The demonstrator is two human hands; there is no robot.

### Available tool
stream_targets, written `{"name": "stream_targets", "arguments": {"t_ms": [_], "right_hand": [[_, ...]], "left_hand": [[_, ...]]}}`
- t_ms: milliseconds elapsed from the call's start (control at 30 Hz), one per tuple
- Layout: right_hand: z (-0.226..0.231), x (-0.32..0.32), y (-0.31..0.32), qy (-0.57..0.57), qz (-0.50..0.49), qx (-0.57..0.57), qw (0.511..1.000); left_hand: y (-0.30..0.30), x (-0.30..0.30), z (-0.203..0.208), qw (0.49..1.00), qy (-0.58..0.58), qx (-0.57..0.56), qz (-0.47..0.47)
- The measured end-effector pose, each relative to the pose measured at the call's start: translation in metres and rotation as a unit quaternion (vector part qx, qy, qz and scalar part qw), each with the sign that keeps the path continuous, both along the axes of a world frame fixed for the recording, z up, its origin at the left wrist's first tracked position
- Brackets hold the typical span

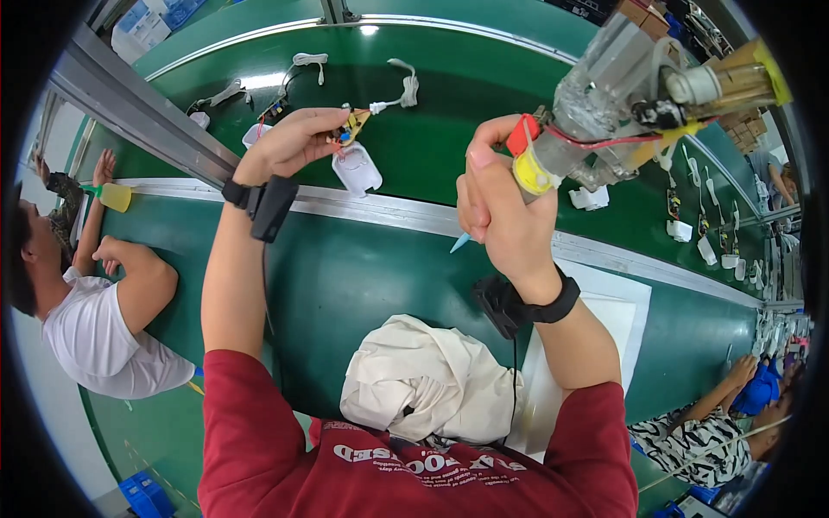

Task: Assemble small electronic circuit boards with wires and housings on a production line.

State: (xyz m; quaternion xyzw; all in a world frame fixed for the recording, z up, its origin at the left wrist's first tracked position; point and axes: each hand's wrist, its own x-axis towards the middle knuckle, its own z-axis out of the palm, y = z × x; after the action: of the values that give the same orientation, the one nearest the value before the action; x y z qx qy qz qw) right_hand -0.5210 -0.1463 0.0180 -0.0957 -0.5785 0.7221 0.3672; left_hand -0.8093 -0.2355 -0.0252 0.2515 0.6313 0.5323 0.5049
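My left hand (298, 142) pinches a small circuit board (352, 128) over the green belt, its fingers closed on the near edge. A white cable (399, 97) runs from the board to the right. Just below the board lies an open white plastic housing (357, 169), linked to it by thin wires. My right hand (505, 194) is closed around a slim tool, whose light-blue pointed tip (460, 243) sticks out below the fist; the rest is mostly hidden. Beside that hand's fingers hang clear tubes (596, 95) wrapped in yellow tape, with a red piece (523, 135) at the end.
More boards with white housings (680, 230) and cables lie along the belt (449, 164). A metal post (142, 104) stands at the left. A white cloth bundle (427, 380) and white sheets (604, 319) lie near me. Co-workers sit at left (104, 319) and right (708, 432).
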Motion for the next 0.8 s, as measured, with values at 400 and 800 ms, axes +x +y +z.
{"name": "stream_targets", "arguments": {"t_ms": [400, 800], "right_hand": [[0.022, 0.005, 0.012, -0.018, -0.087, 0.02, 0.996], [-0.001, -0.008, 0.019, 0.013, -0.067, 0.026, 0.997]], "left_hand": [[0.009, 0.121, -0.033, 0.96, -0.145, 0.012, -0.241], [0.003, 0.155, -0.062, 0.946, -0.094, 0.18, -0.252]]}}
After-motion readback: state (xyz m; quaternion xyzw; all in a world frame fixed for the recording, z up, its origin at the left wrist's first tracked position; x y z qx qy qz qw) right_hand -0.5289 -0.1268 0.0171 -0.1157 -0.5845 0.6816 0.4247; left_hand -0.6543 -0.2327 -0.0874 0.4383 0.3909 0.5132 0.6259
